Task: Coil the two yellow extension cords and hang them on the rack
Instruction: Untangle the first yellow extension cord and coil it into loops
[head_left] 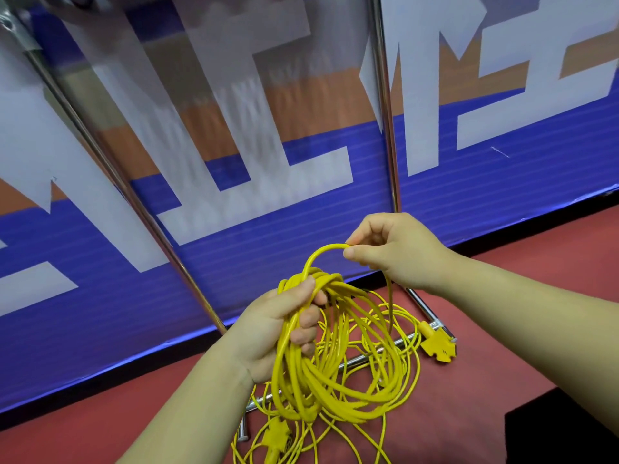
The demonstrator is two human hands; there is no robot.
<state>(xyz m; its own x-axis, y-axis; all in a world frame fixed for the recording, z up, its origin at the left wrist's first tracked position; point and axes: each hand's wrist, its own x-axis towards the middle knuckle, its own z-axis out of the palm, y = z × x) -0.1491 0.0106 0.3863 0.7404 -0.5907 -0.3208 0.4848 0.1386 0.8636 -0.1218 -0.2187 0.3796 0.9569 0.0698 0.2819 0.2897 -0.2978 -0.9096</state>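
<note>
Mid-coil here: left hand (281, 326) clutches the yellow coil (291, 370), right hand (398, 252) pinches a fresh loop (323, 249). Guessing it feeds into that grip next.

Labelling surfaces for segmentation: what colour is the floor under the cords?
Dull red floor, plain, no pattern; head view shows it best, beneath the yellow cords.

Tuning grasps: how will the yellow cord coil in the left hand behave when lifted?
Likely floppy: the coil droops in loops below the left hand. Probably light: the right hand holds a strand by a pinch. The trailing loops may snag the rack base.
</note>
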